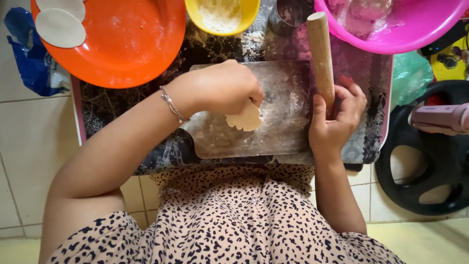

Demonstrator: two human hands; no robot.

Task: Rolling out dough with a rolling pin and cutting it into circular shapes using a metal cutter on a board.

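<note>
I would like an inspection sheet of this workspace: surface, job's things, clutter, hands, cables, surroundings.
Surface: a clear floured board lies on a dark patterned tray.
Job's things: a small flat piece of dough on the board; a wooden rolling pin at its right edge.
Clutter: orange bowl with two dough discs; yellow bowl with flour; pink basin; metal cup.
Hands: left hand pinches the dough; right hand grips the rolling pin's lower end.
Cables: nothing seen.
Surroundings: tiled floor; blue bag on the left; green bag and black ring-shaped object on the right.
</note>
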